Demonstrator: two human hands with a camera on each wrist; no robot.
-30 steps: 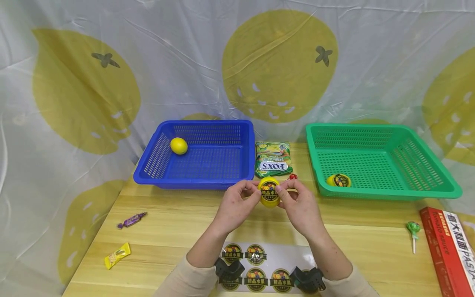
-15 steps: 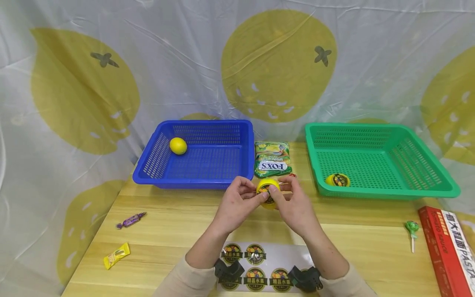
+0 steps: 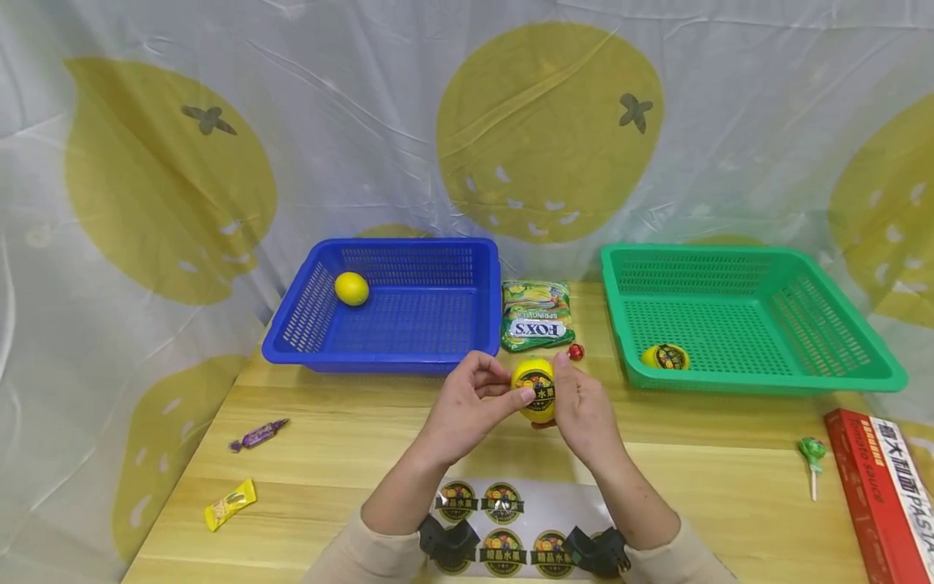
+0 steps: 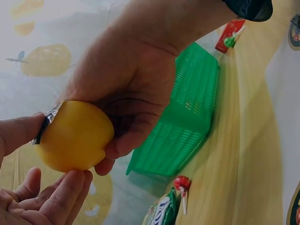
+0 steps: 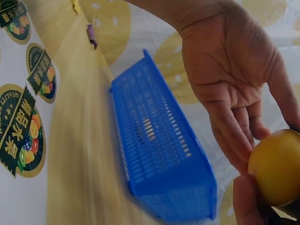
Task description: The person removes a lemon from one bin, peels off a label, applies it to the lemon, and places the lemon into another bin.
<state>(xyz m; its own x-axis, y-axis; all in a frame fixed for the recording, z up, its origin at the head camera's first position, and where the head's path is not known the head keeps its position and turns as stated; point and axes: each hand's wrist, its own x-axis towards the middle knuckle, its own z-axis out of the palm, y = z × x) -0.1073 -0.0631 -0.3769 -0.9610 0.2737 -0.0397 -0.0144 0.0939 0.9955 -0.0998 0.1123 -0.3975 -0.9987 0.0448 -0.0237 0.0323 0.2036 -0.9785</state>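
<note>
In the head view a lemon [image 3: 527, 369] is held up between both hands, a round black-and-gold fruit sticker [image 3: 541, 395] on its near face. My left hand [image 3: 467, 414] pinches it, thumb on the sticker and fingers behind the fruit. From the other side my right hand [image 3: 587, 418] grips the same lemon, its curled fingers showing against the fruit in the left wrist view. There the sticker's edge [image 4: 46, 123] stands partly off the peel under the left thumb. Below the hands lies a white sheet of stickers [image 3: 562, 507], partly covered by the wrist cameras.
A blue basket [image 3: 387, 358] at back left holds a plain lemon [image 3: 352, 289]. The green basket [image 3: 766, 381] at back right holds a stickered lemon [image 3: 652, 357]. A candy bag [image 3: 537, 312], red lollipop [image 3: 576, 352], green lollipop [image 3: 812, 450], wrapped candies [image 3: 231, 504] and pasta box [image 3: 868, 487] lie around.
The lemon has come slightly nearer and turned a little. My right thumb has moved off the sticker to the lemon's right side, while the left thumb remains on the sticker.
</note>
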